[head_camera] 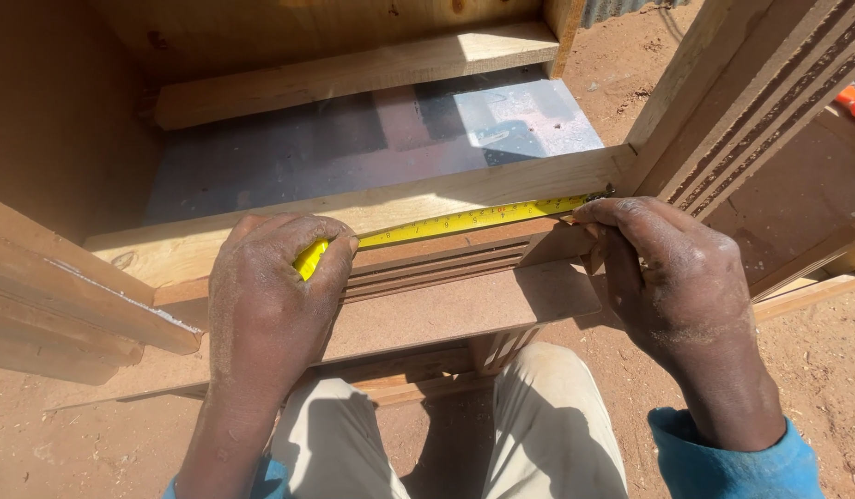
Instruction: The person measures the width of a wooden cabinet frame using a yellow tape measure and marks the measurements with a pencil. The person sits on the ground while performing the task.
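- Left hand clenched around the yellow tape measure.
- Right hand pinches the tape's end against the wooden rail.
- Red dirt ground below, in sun.

The left hand covers almost all of the yellow tape measure case, leaving only a sliver showing. The right hand's fingertips hide the tape's end. An orange object is cut off by the right edge, unidentifiable.

Blue sleeves, beige (perhaps dusty) trousers.
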